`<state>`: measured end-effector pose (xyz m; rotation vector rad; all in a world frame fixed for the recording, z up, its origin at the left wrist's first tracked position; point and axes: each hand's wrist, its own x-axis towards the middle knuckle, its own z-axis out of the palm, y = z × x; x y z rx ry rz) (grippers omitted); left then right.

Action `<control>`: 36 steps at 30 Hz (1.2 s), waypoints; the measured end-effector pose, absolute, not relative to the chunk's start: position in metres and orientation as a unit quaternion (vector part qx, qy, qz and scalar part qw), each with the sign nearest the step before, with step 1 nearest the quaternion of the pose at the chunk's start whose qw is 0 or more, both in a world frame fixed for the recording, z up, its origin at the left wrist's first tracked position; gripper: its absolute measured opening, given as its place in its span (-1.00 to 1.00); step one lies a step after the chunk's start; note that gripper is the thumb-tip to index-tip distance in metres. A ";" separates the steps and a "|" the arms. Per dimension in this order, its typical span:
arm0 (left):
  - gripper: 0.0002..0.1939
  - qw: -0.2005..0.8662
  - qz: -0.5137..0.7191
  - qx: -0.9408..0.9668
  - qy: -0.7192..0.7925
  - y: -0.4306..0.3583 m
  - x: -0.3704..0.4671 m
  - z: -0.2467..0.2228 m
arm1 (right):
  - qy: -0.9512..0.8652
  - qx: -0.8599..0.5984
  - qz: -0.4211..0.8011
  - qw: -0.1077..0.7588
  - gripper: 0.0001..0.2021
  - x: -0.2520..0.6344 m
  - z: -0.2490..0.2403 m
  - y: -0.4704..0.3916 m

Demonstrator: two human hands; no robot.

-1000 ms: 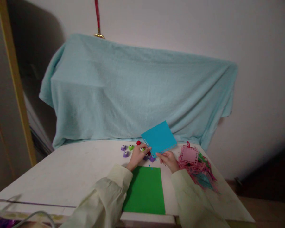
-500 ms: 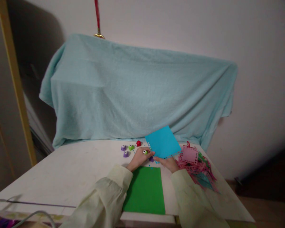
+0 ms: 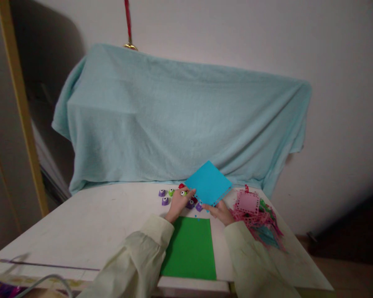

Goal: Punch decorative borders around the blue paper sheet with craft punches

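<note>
My left hand [image 3: 178,203] is closed round a small green craft punch [image 3: 183,193] with a white-and-black eye-like button, held at the left edge of a blue paper square [image 3: 209,182]. The paper is raised and tilted, and rows of small punched holes run along its lower edges. Its lower corner is pinched by my right hand [image 3: 221,213]. Beneath the paper lie purple punches [image 3: 199,206], partly covered. More punches stand left of my left hand: a purple one [image 3: 162,193], another purple one [image 3: 165,201], a green one [image 3: 171,192] and a partly hidden red one [image 3: 181,186].
A green sheet [image 3: 191,248] lies at the front of the white table [image 3: 90,223]. To the right is a heap of pink, green and blue paper strips [image 3: 257,223] with a pink punched square [image 3: 248,203] on it. A light-blue cloth [image 3: 180,120] hangs behind.
The blue paper has shifted left and turned in my right hand. My left hand has moved slightly left and up with the green punch, uncovering more of the purple punches.
</note>
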<state>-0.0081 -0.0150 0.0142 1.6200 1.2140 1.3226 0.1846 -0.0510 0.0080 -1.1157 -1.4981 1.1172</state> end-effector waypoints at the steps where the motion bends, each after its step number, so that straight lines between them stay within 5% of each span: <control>1: -0.61 0.355 0.514 0.619 0.476 -0.014 -0.009 0.013 | -0.610 -0.456 0.455 0.460 -0.67 0.186 0.006 -0.049; 20: -0.60 0.309 0.515 0.657 0.456 -0.020 -0.008 0.020 | -0.494 -0.476 0.333 0.647 -0.67 0.198 0.014 -0.042; 36: -0.55 0.345 0.479 0.689 0.421 -0.027 0.000 0.025 | -0.490 -0.490 0.402 0.598 -0.68 0.184 0.009 -0.048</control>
